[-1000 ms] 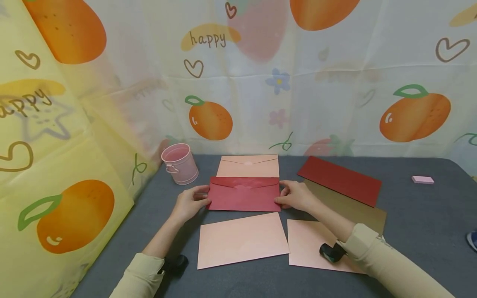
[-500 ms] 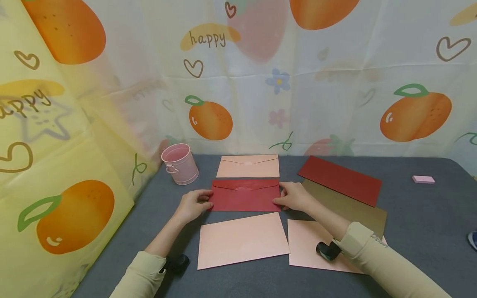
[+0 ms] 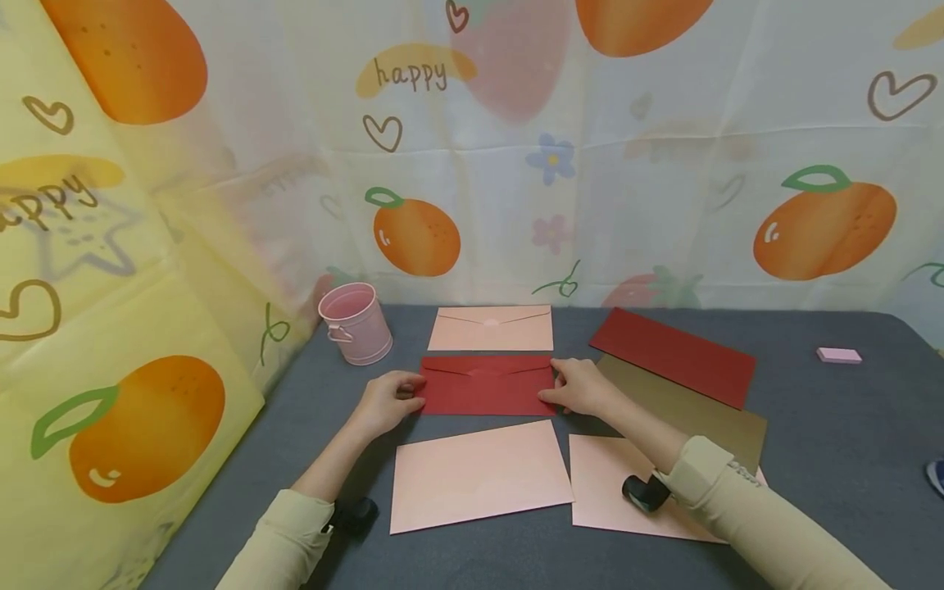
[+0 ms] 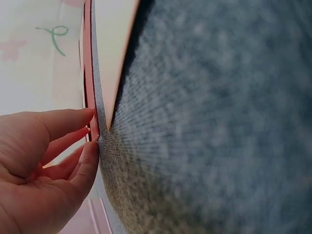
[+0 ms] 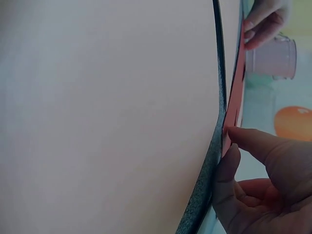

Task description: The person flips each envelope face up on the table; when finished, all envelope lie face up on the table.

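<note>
A red envelope (image 3: 483, 392), flap side up, lies on the dark table in front of a pale pink envelope (image 3: 490, 329). At its left edge, my left hand (image 3: 383, 401) pinches it with thumb and fingertips; the left wrist view shows the tips of that left hand (image 4: 53, 161) against the thin red edge. My right hand (image 3: 584, 387) holds the opposite edge between thumb and fingers, also seen in the right wrist view as the right hand (image 5: 263, 180). Nearer me lie two more pale pink envelopes, a left one (image 3: 479, 477) and a right one (image 3: 601, 483), partly under my right forearm.
At the right, another red envelope (image 3: 674, 358) overlaps a brown-gold envelope (image 3: 708, 422). A pink bucket (image 3: 361, 328) stands at the back left. Far right lies a small pink block (image 3: 838, 356). A fruit-print curtain (image 3: 627, 205) hangs behind the table.
The red envelope has come down onto the table and slid slightly right, uncovering the lower part of the pink envelope behind. My hands have moved with it and stay at its edges.
</note>
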Demonstrator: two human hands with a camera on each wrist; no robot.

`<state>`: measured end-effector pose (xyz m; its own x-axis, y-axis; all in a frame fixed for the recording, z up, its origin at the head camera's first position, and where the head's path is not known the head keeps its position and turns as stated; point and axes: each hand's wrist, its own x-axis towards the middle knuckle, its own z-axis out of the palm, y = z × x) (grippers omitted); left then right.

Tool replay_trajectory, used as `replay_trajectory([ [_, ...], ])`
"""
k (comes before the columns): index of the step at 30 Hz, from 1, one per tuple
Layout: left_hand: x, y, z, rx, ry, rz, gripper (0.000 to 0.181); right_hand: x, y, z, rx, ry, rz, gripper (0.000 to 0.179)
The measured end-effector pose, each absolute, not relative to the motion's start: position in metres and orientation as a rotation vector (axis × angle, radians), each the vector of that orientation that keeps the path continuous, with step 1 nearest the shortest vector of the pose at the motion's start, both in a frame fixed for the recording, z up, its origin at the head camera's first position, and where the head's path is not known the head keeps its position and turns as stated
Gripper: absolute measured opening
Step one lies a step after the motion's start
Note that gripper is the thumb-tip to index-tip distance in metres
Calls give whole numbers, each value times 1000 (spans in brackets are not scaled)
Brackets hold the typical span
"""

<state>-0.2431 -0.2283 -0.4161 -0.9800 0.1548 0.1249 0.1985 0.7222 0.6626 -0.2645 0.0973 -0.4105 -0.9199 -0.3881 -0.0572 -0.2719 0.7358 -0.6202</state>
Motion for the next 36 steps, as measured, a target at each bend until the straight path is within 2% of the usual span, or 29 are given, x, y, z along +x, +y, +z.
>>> replay_trajectory([
  [13,-240,-228,-413,-433,-2915,-1009,37,-262,99,-410,-565,2758,-939,69],
  [24,-220,-221,-407,-643,-2905,-857,48,-249,110,-406,-649,2739,-1095,60],
  [36,-197,-211,-395,-751,-2796,-961,48,-235,119,-400,-704,2790,-1155,52],
])
